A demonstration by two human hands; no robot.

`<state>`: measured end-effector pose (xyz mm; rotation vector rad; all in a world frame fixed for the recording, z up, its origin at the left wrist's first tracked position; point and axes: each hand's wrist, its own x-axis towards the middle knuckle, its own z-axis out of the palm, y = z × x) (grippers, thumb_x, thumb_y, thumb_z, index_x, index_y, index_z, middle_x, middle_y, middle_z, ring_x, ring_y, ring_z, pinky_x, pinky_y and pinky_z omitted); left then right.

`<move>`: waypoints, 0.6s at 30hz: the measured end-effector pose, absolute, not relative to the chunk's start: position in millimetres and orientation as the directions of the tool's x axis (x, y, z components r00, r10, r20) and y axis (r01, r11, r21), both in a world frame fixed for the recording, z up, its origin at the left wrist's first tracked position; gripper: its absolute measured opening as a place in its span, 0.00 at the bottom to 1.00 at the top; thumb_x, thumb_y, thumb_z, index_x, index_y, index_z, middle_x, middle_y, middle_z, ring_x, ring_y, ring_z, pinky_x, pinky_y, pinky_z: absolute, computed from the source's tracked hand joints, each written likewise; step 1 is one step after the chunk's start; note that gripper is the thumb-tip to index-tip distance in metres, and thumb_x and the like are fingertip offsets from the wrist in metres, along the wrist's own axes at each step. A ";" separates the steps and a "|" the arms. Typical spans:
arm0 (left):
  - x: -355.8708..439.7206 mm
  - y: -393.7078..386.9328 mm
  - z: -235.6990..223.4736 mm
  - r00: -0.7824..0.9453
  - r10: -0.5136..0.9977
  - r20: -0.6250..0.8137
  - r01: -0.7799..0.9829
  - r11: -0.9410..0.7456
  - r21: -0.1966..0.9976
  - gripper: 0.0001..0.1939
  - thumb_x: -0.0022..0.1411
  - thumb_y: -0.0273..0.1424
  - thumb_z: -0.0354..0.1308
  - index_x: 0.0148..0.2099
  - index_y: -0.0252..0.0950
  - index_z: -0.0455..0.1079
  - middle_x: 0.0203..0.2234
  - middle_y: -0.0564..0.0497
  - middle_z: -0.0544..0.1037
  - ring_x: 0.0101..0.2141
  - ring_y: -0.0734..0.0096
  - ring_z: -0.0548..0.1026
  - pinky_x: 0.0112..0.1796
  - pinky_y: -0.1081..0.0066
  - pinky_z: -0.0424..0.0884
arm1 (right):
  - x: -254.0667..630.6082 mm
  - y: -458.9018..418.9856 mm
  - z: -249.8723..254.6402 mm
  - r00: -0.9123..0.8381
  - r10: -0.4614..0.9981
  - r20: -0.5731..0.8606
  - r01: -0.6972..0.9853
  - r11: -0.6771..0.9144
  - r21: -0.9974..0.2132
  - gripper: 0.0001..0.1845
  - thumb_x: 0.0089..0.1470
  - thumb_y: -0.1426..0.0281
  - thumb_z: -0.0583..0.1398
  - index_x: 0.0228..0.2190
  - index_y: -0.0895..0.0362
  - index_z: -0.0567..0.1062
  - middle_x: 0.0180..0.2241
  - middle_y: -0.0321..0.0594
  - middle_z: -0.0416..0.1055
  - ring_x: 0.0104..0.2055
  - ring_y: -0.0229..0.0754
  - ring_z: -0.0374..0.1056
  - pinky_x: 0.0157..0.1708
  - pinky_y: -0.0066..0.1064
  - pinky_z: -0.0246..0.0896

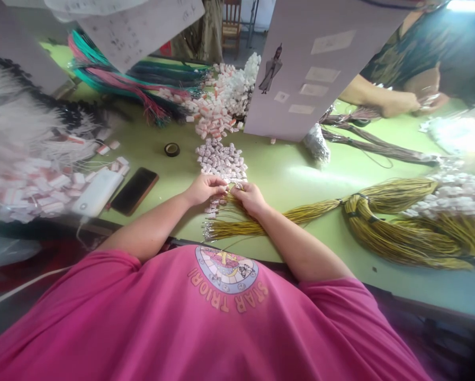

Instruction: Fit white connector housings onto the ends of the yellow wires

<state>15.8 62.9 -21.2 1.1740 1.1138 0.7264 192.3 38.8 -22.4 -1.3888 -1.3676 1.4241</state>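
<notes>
A pale green, smooth tabletop is spanning the frame. At centre, the left hand and right hand are pinching with fingers closed; the gripped pieces are too small to identify. Thin olive-yellow wires are lying just below, small whitish plastic connectors just above.

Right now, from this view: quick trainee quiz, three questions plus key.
1. Multiple choice: relative to the black tape roll, the smartphone lies: A) farther from the wearer, to the right; B) nearer the wearer, to the left.
2. True or false: the left hand and right hand are spread wide apart.
3. Fill in: the wire bundle running beneath the right forearm is coloured ____.

Key: 1. B; 2. False; 3. yellow
</notes>
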 end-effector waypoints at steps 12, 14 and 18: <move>19.0 61.4 -11.9 0.366 0.927 -0.081 0.388 -0.073 0.919 0.10 0.53 0.29 0.62 0.38 0.32 0.78 0.32 0.48 0.81 0.31 0.73 0.76 0.37 0.73 0.72 | 194.2 40.0 -32.6 -0.149 0.981 -0.127 0.286 -0.080 -0.955 0.12 0.44 0.62 0.59 0.23 0.59 0.71 0.19 0.31 0.62 0.23 0.33 0.55 0.26 0.27 0.52; 18.1 61.7 -13.3 0.360 0.927 -0.107 0.378 -0.040 0.925 0.09 0.52 0.28 0.63 0.38 0.31 0.78 0.33 0.48 0.81 0.30 0.74 0.76 0.37 0.73 0.72 | 193.4 39.6 -32.5 -0.146 0.981 -0.131 0.294 -0.083 -0.952 0.11 0.44 0.62 0.59 0.21 0.58 0.70 0.18 0.30 0.60 0.22 0.33 0.53 0.25 0.27 0.51; 19.5 61.2 -12.4 0.342 0.920 -0.192 0.312 0.082 0.947 0.08 0.52 0.26 0.63 0.37 0.30 0.77 0.31 0.48 0.80 0.28 0.75 0.76 0.35 0.72 0.73 | 191.8 39.4 -32.7 -0.168 0.968 -0.185 0.233 -0.143 -0.962 0.12 0.44 0.61 0.60 0.22 0.58 0.71 0.18 0.30 0.62 0.22 0.32 0.54 0.24 0.27 0.51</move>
